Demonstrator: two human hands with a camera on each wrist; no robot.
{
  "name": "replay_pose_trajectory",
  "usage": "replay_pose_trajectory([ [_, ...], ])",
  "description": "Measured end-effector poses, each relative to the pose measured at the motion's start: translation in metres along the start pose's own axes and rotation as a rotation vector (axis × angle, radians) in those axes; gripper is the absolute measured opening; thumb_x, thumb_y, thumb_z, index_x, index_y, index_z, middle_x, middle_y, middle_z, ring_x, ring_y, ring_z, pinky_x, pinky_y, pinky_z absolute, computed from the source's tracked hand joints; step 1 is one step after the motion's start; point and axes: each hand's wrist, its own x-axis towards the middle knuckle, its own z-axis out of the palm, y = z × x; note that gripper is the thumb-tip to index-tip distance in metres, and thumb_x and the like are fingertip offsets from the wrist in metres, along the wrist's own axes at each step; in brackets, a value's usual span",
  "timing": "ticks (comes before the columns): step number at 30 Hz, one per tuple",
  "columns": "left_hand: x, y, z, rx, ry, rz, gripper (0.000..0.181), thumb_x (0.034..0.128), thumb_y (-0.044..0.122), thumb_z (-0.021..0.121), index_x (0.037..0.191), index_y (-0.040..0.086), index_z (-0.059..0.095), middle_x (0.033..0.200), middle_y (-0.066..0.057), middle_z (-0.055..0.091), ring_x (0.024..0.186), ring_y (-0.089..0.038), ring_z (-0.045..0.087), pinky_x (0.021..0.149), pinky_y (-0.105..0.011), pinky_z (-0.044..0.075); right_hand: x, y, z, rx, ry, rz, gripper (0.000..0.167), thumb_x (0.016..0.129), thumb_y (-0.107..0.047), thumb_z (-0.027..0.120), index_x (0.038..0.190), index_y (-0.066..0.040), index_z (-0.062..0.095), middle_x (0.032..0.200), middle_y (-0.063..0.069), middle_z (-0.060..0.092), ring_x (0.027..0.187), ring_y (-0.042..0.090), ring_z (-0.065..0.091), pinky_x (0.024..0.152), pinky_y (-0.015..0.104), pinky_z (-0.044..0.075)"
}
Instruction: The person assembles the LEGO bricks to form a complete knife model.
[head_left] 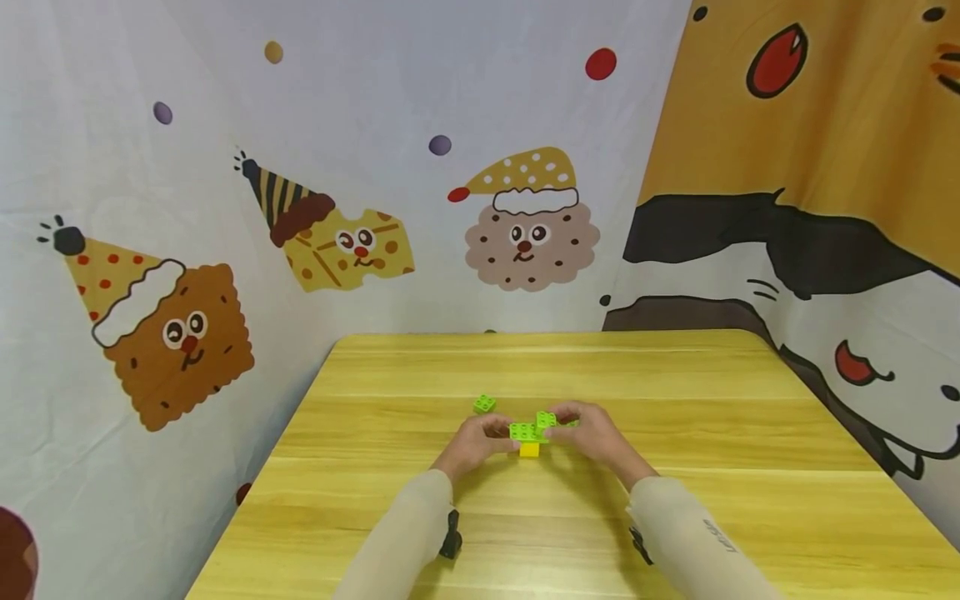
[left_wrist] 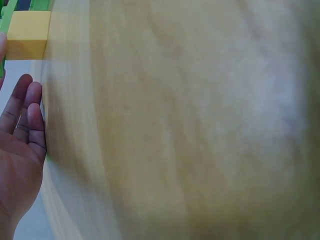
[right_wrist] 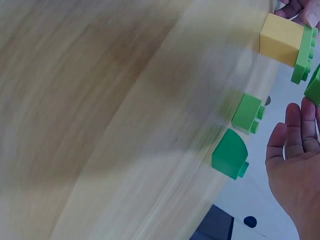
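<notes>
A flat light-green toy building brick sits on top of a yellow block near the middle of the table. At its left end, my left hand pinches the flat brick between thumb and fingers. My right hand holds a small light-green brick at its fingertips, over the right part of the flat brick. In the right wrist view, this small brick is partly cut off by the frame edge, beside the studded side of the flat brick. Whether they are joined, I cannot tell.
Another light-green brick lies beyond my left hand. Near my right hand, a light-green brick and a darker green curved brick stand on the wooden table. A printed cloth hangs behind the table.
</notes>
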Motion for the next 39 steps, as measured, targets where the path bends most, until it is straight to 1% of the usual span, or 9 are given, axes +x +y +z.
replay_pose_trajectory([
  [4, 0.000, 0.000, 0.000, -0.006, -0.007, 0.007, 0.032, 0.0870, 0.024, 0.079, 0.117, 0.017, 0.071, 0.103, 0.001, 0.065, 0.094, -0.017, 0.060, 0.083, -0.038, 0.050, 0.002, -0.002, 0.004, -0.005, 0.006, -0.002, 0.030, 0.084, -0.020, 0.082, 0.110, -0.011, 0.073, 0.104, 0.002, 0.068, 0.100, 0.022, 0.060, 0.086, 0.042, 0.050],
  [10, -0.001, 0.000, 0.000, -0.005, -0.012, 0.018, 0.032, 0.0876, 0.024, 0.079, 0.117, 0.017, 0.071, 0.102, 0.001, 0.066, 0.094, -0.017, 0.060, 0.084, -0.037, 0.049, 0.003, -0.004, 0.008, 0.010, 0.003, 0.005, 0.029, 0.083, -0.018, 0.082, 0.110, -0.010, 0.073, 0.103, 0.003, 0.067, 0.096, 0.024, 0.060, 0.078, 0.036, 0.052],
  [13, -0.001, 0.000, 0.000, 0.000, -0.017, 0.026, 0.031, 0.0877, 0.024, 0.078, 0.118, 0.017, 0.071, 0.102, 0.001, 0.067, 0.094, -0.017, 0.061, 0.084, -0.037, 0.050, 0.004, -0.006, 0.011, 0.013, -0.001, 0.004, 0.030, 0.084, -0.018, 0.082, 0.110, -0.010, 0.073, 0.104, 0.003, 0.066, 0.096, 0.025, 0.060, 0.077, 0.036, 0.052],
  [15, 0.000, 0.000, 0.000, 0.000, -0.020, 0.038, 0.031, 0.0877, 0.023, 0.078, 0.117, 0.016, 0.071, 0.102, 0.000, 0.067, 0.094, -0.017, 0.061, 0.083, -0.037, 0.050, 0.005, -0.007, 0.014, 0.007, -0.003, -0.004, 0.030, 0.084, -0.019, 0.081, 0.111, -0.010, 0.072, 0.107, 0.003, 0.066, 0.099, 0.025, 0.060, 0.080, 0.037, 0.052],
  [20, 0.000, -0.001, 0.000, -0.007, -0.018, 0.039, 0.030, 0.0877, 0.023, 0.079, 0.116, 0.016, 0.071, 0.102, 0.000, 0.067, 0.094, -0.017, 0.061, 0.084, -0.038, 0.051, 0.006, -0.009, 0.019, 0.005, -0.003, -0.019, 0.029, 0.084, -0.018, 0.082, 0.110, -0.011, 0.073, 0.109, 0.003, 0.066, 0.104, 0.026, 0.059, 0.086, 0.043, 0.051],
  [24, -0.001, 0.000, -0.001, -0.013, -0.018, 0.030, 0.030, 0.0875, 0.024, 0.079, 0.116, 0.018, 0.071, 0.102, 0.000, 0.067, 0.094, -0.017, 0.061, 0.085, -0.038, 0.050, 0.006, -0.010, 0.020, -0.005, -0.003, -0.029, 0.029, 0.083, -0.017, 0.082, 0.110, -0.011, 0.073, 0.109, 0.003, 0.066, 0.105, 0.026, 0.059, 0.089, 0.046, 0.050],
  [31, -0.001, 0.001, 0.000, -0.011, -0.017, 0.023, 0.032, 0.0865, 0.023, 0.080, 0.117, 0.016, 0.071, 0.102, 0.000, 0.066, 0.094, -0.017, 0.061, 0.085, -0.038, 0.050, 0.006, -0.009, 0.020, -0.048, -0.011, -0.046, 0.031, 0.083, -0.020, 0.082, 0.112, -0.012, 0.073, 0.111, 0.003, 0.065, 0.107, 0.027, 0.058, 0.091, 0.051, 0.048],
  [35, 0.000, 0.001, 0.000, -0.008, -0.013, 0.018, 0.032, 0.0867, 0.025, 0.079, 0.117, 0.018, 0.072, 0.102, 0.000, 0.066, 0.094, -0.017, 0.060, 0.085, -0.038, 0.050, 0.006, -0.010, 0.020, -0.059, -0.020, -0.056, 0.032, 0.083, -0.020, 0.082, 0.113, -0.013, 0.074, 0.113, 0.003, 0.065, 0.109, 0.027, 0.058, 0.094, 0.054, 0.046],
  [39, -0.001, 0.001, 0.000, -0.009, -0.012, 0.019, 0.032, 0.0870, 0.024, 0.079, 0.117, 0.017, 0.072, 0.102, -0.001, 0.066, 0.093, -0.017, 0.060, 0.084, -0.039, 0.050, 0.007, -0.011, 0.020, -0.081, -0.029, -0.057, 0.033, 0.084, -0.020, 0.082, 0.115, -0.015, 0.074, 0.114, 0.003, 0.066, 0.110, 0.026, 0.058, 0.095, 0.054, 0.045],
])
